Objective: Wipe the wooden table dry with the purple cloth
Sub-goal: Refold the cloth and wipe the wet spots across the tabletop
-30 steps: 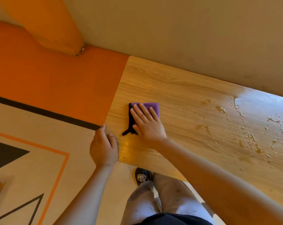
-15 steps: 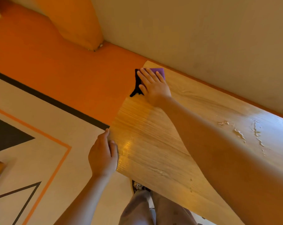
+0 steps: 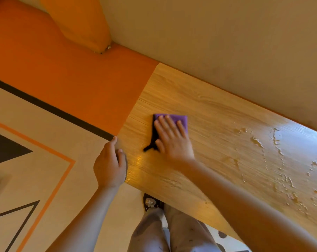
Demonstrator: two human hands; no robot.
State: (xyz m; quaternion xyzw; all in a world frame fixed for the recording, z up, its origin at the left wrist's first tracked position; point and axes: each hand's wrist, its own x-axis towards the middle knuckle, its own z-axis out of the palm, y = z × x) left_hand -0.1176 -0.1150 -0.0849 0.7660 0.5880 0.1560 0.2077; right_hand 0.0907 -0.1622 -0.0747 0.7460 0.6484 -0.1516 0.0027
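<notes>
The wooden table [image 3: 217, 113] runs from the middle to the right along a beige wall. A folded purple cloth [image 3: 179, 119] with a dark underside lies near the table's left end. My right hand [image 3: 172, 139] presses flat on the cloth, fingers spread, covering most of it. My left hand [image 3: 110, 164] grips the table's left edge near its front corner. Water puddles and streaks [image 3: 277, 160] sit on the right part of the table, apart from the cloth.
An orange and beige floor mat with dark lines [image 3: 45, 142] lies left of the table. An orange cushion [image 3: 81, 22] leans at the wall in the upper left. My legs and a slipper [image 3: 152, 202] show below the table's front edge.
My right hand slid the cloth to the far left corner by the wall, then back toward me to the middle of the left end. My left hand stayed on the edge.
</notes>
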